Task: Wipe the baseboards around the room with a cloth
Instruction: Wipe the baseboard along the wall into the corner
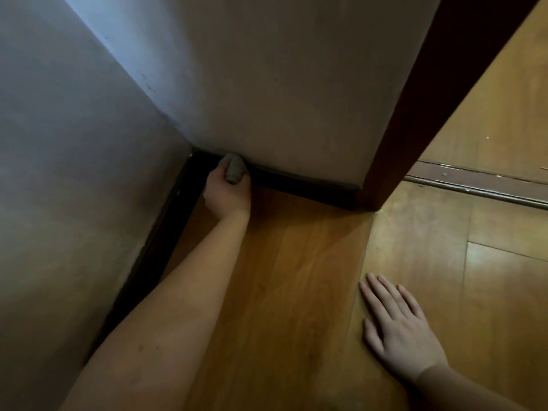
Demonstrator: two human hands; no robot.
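A dark brown baseboard (pixel 302 185) runs along the foot of the far wall and meets a second dark baseboard (pixel 154 253) along the left wall in a corner. My left hand (pixel 226 194) grips a bunched grey cloth (pixel 234 170) and holds it against the top of the far baseboard, just right of the corner. My right hand (pixel 397 324) lies flat on the wooden floor at the lower right, fingers straight and spread, holding nothing.
Pale walls (pixel 267 84) close in the corner at left and ahead. A dark wooden door frame (pixel 394 137) stands at the end of the far wall. Beyond it a metal threshold strip (pixel 474 185) crosses the wooden floor (pixel 296 277) into another room.
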